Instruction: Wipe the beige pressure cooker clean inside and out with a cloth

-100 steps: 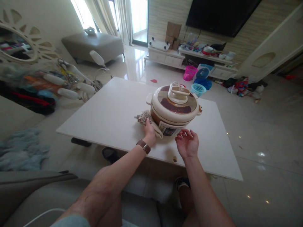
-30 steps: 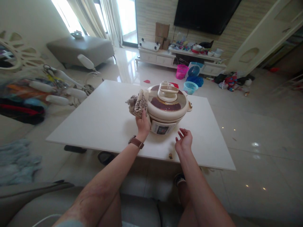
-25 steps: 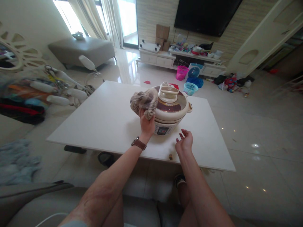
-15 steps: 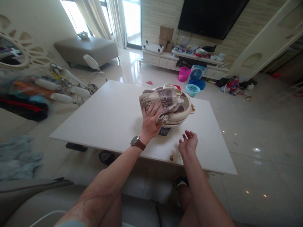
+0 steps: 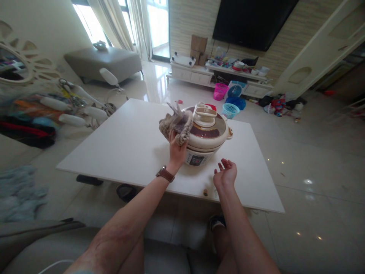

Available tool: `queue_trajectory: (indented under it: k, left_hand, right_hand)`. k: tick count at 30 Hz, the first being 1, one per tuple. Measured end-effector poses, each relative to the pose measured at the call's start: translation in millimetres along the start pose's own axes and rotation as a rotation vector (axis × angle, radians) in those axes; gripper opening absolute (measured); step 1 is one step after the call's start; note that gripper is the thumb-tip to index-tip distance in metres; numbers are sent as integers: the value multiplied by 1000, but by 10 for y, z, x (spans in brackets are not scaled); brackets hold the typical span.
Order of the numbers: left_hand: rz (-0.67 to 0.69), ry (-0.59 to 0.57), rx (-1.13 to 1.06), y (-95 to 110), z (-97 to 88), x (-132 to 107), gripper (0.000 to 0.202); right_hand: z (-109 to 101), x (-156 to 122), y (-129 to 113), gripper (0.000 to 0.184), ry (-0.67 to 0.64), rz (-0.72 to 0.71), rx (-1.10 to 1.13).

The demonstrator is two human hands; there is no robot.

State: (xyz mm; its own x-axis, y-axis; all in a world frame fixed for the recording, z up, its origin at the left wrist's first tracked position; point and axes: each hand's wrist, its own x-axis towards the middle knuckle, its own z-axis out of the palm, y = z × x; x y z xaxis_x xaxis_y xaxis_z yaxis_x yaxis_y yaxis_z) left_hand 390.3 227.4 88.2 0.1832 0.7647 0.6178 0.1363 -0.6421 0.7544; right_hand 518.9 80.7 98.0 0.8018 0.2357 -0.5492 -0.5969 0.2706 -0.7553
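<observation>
A cream electric cooker with a brown glass lid stands on the white table. My left hand, with a brown watch on its wrist, grips a bunched patterned cloth against the left side of the cooker's lid. My right hand hovers just in front of the cooker, palm up, fingers loosely spread and holding nothing. A small brown crumb lies on the table near my right wrist.
Clothes hangers and tools clutter the left side. A grey ottoman, a white TV cabinet and pink and blue baskets stand beyond the table. My knees and a grey sofa sit in the foreground.
My left hand lifted the cloth from the table beside the cooker up onto the lid, spread it across the top, then drew it back bunched to the lid's left edge. My right hand stayed put.
</observation>
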Motion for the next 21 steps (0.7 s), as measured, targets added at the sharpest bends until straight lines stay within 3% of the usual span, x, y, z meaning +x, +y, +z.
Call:
queue_trajectory:
  k: [4, 6, 8, 11, 15, 19, 21]
  left_hand:
    - [337, -392, 296, 277, -113, -103, 45]
    - [400, -472, 350, 351, -133, -143, 49]
    - [395, -466, 353, 359, -137, -143, 56]
    - [292, -345, 279, 261, -130, -62, 57]
    - [71, -48, 54, 11, -75, 101, 54]
    - [-367, 235, -232, -244, 29, 163, 51]
    - [-528, 280, -355, -345, 78, 138, 54]
  right_hand:
    - [-28, 44, 3, 13, -15, 5, -15]
    - [-43, 64, 5, 15, -19, -2, -27]
    - [-53, 72, 5, 18, -19, -14, -42]
    - [-62, 60, 0, 18, -9, -12, -34]
    - [-65, 41, -9, 18, -3, -3, -28]
    - [-58, 38, -13, 20, -24, 1, -50]
    - [-46, 28, -14, 20, -29, 6, -44]
